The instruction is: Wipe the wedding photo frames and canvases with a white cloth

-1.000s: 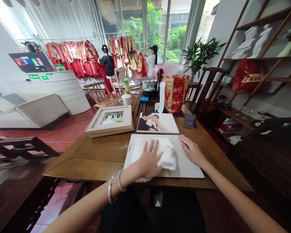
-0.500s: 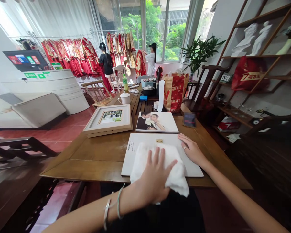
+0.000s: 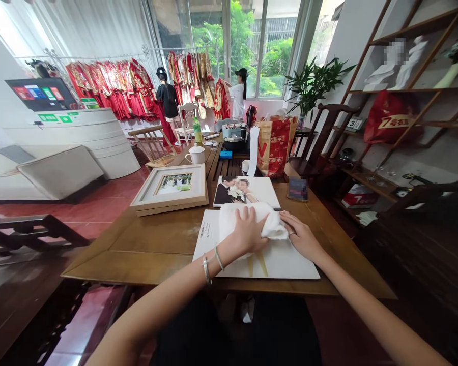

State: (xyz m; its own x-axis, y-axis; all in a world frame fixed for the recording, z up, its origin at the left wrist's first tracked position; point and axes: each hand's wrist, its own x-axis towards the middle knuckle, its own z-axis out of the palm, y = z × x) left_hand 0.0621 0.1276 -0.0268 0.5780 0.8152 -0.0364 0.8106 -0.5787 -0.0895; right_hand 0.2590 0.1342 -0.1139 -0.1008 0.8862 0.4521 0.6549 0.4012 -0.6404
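Observation:
My left hand [image 3: 248, 230], its fingers spread, presses on a bunched white towel [image 3: 229, 216] and holds it. Beneath the towel lies a flat white panel [image 3: 290, 262] with small printed text at its left edge. Two yellowish streaks run in a V near the panel's front edge. My right hand [image 3: 303, 238] lies with extended fingers on the panel's right side, its fingertips close to the towel. Just beyond is a photo panel [image 3: 270, 190] showing a couple. A wooden picture frame [image 3: 147, 190] rests on the left.
The wooden table [image 3: 137, 249] also bears a white lidded cup [image 3: 196, 153], a paper bag [image 3: 277, 147], a small dark stand [image 3: 297, 188] and a green bottle [image 3: 197, 131]. Two people stand by racks of red garments. Shelves [image 3: 397, 89] rise on the right.
My left hand has pushed the towel away from me, to the panel's far edge, bunching it. The yellowish streaks are now uncovered. My right hand has stayed nearly still.

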